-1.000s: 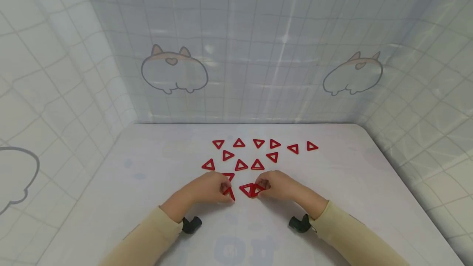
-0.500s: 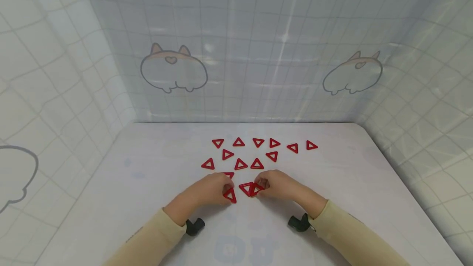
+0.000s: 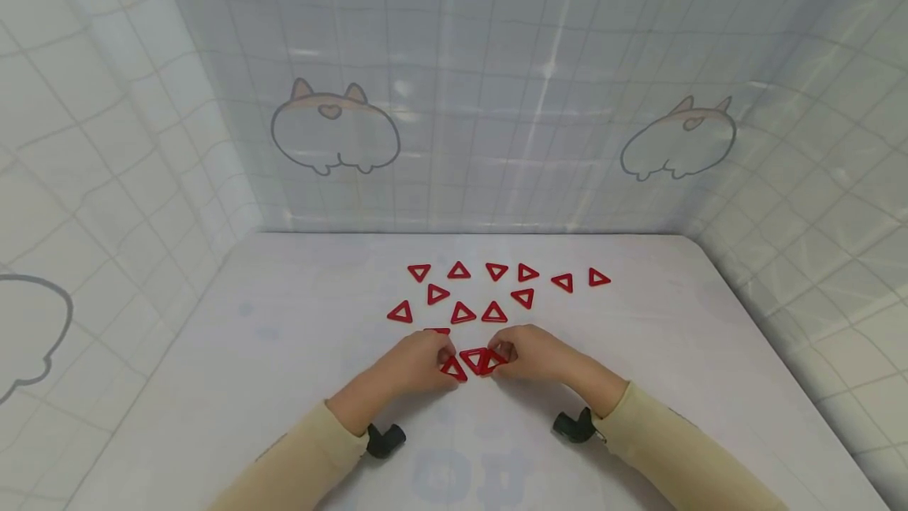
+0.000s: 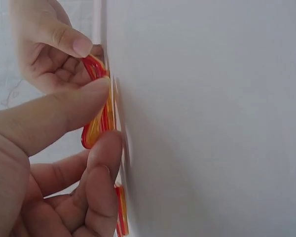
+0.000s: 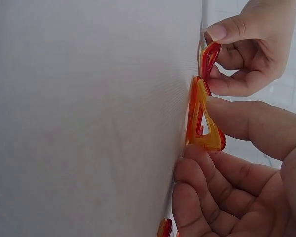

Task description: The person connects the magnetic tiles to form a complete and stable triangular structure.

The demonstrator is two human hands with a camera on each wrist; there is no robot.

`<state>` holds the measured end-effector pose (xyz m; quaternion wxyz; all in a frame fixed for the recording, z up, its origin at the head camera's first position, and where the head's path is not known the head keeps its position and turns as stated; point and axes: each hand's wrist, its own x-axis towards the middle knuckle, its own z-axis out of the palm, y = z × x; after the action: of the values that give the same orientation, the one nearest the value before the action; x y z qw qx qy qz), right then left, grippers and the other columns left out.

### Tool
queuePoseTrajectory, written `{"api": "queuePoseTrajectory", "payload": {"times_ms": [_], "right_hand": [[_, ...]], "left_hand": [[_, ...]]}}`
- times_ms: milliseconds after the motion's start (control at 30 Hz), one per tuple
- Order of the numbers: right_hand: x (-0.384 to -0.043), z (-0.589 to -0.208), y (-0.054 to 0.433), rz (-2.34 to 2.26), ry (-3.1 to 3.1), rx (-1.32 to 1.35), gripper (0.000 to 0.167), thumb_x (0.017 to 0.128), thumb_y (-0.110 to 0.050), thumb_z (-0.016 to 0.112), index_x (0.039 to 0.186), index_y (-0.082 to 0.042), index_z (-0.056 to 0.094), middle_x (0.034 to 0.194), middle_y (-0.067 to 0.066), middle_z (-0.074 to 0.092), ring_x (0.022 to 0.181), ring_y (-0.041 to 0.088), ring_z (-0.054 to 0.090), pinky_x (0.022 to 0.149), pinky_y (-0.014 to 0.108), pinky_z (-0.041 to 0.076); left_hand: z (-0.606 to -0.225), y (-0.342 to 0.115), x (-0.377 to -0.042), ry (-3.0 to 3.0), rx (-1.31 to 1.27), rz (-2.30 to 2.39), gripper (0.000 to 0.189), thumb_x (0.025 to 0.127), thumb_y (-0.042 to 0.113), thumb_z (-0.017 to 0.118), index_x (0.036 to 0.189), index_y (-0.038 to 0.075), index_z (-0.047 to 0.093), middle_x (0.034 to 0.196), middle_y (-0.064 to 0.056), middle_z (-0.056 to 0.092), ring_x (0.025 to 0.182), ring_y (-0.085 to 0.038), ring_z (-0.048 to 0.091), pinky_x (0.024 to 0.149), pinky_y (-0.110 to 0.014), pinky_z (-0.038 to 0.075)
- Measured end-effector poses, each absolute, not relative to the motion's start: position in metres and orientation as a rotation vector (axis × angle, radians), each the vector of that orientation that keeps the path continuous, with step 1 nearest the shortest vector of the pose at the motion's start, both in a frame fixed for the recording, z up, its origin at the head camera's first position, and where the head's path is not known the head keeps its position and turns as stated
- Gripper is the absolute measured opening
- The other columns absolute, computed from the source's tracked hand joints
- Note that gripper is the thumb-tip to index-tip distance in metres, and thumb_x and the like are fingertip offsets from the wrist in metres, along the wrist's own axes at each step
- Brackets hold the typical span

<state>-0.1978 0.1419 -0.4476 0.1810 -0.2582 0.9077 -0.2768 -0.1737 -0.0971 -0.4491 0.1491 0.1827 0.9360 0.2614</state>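
Note:
My left hand (image 3: 414, 367) pinches a red triangular tile (image 3: 461, 370) with a hollow middle, between thumb and fingers, close to the table. Just right of it, a second triangular tile (image 3: 474, 352) points towards me, a narrow gap between them. That one meets a third triangular tile (image 3: 486, 363), which my right hand (image 3: 536, 355) pinches. From the right wrist view, this third tile (image 5: 214, 136) is tilted up and shows a yellow-orange side. One more tile (image 3: 441, 330) lies behind my left hand, mostly covered by it.
Several loose red triangular tiles lie scattered farther back, including one pointing up (image 3: 494, 320) and one at the far right (image 3: 598, 284). The white table (image 3: 638, 322) is enclosed by a back wall (image 3: 496, 140) and side walls with a grid print.
My left hand has shifted rightward with its tile, narrowing the gap to the middle tile. The left tile has turned slightly. My right hand and its tile stay nearly still.

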Motion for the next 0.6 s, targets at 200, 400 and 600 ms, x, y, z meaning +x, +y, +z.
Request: {"api": "queuePoseTrajectory", "payload": {"times_ms": [200, 400, 600], "right_hand": [[-0.1978, -0.4473, 0.1413, -0.786, 2.565, -0.728, 0.031, 0.082, -0.017, 0.082, 0.111, -0.01, 0.072, 0.079, -0.008, 0.06, 0.075, 0.014, 0.056, 0.066, 0.03, 0.051], [-0.1975, -0.4471, 0.1402, -0.782, 2.568, -0.727, 0.029, 0.082, -0.016, 0.082, 0.109, -0.01, 0.073, 0.076, -0.008, 0.06, 0.073, 0.013, 0.056, 0.064, 0.03, 0.051], [-0.196, -0.4466, 0.1392, -0.79, 2.562, -0.707, 0.032, 0.082, -0.015, 0.082, 0.112, -0.008, 0.072, 0.078, -0.008, 0.061, 0.073, 0.014, 0.057, 0.064, 0.029, 0.052]], "left_hand": [[-0.4497, -0.0919, -0.1728, 2.692, 0.45, 0.786, 0.042, 0.073, 0.027, 0.09, 0.105, 0.008, 0.07, 0.082, 0.005, 0.059, 0.073, -0.013, 0.055, 0.066, -0.027, 0.051], [-0.4493, -0.0883, -0.172, 2.696, 0.402, 0.799, 0.044, 0.073, 0.025, 0.09, 0.108, 0.007, 0.07, 0.085, 0.004, 0.061, 0.077, -0.013, 0.056, 0.069, -0.028, 0.054], [-0.4504, -0.0889, -0.1703, 2.68, 0.385, 0.843, 0.046, 0.075, 0.021, 0.089, 0.113, 0.005, 0.068, 0.09, 0.001, 0.063, 0.073, -0.014, 0.055, 0.065, -0.027, 0.053]]}}
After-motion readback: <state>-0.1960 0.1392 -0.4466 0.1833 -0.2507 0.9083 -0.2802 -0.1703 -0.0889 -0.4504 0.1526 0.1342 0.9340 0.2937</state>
